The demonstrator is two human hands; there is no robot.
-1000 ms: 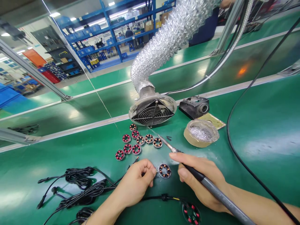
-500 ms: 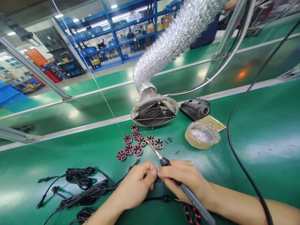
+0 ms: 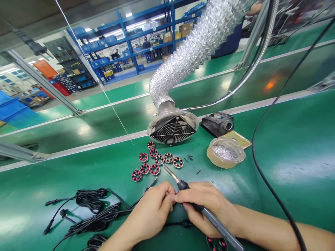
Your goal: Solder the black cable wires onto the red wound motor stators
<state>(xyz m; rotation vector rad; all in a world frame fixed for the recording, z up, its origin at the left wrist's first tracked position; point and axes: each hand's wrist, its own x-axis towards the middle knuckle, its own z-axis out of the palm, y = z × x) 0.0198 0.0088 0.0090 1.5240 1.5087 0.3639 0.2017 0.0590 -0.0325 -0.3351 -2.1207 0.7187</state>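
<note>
My right hand (image 3: 209, 205) is wrapped round a soldering iron (image 3: 220, 225), whose metal tip points up and left toward the small round coils (image 3: 155, 169). My left hand (image 3: 154, 209) is closed in a pinch, its fingertips meeting those of my right hand; what it pinches is hidden. A black cable (image 3: 174, 223) runs behind and below the hands. Another cable end with bare wire (image 3: 154, 182) pokes out above my left hand. Partly under my right forearm, at the bottom edge, lies a coil ring with red windings (image 3: 216, 243).
Coiled black cables (image 3: 96, 216) lie at the left. A fume extractor head (image 3: 173, 129) on a silver duct hangs beyond the coils. To the right are a round tub of metal shavings (image 3: 225, 153), a black stand (image 3: 217, 123) and a long black cord (image 3: 264, 174).
The soldering iron's tip has shifted slightly down and away from the coils. The fingertips of both hands have come together. The whole view has shifted a little.
</note>
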